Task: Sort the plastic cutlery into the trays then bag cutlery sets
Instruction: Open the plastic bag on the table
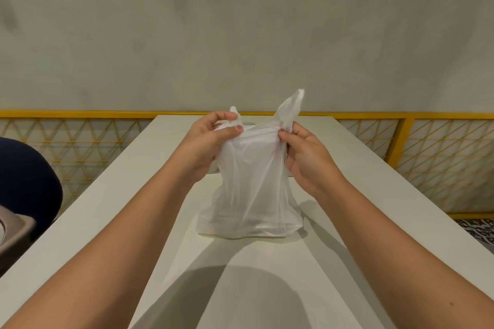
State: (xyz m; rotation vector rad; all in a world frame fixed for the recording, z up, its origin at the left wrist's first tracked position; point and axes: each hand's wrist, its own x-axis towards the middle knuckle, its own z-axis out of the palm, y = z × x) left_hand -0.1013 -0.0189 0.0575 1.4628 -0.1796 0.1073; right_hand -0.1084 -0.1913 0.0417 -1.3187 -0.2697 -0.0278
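A thin white plastic bag [251, 195] stands upright in the middle of the white table [112, 208], its bottom resting on the surface. My left hand [208, 141] pinches the bag's left handle near the top. My right hand [307, 157] pinches the right handle, whose loop sticks up above my fingers. The bag's mouth is stretched between both hands. Its contents are hidden behind the milky plastic; no cutlery or trays show.
A yellow-framed lattice railing [401, 139] runs behind and to the right of the table. A dark blue rounded seat [24, 181] and a grey-brown object [16, 232] sit at the left edge. A plain grey wall fills the background.
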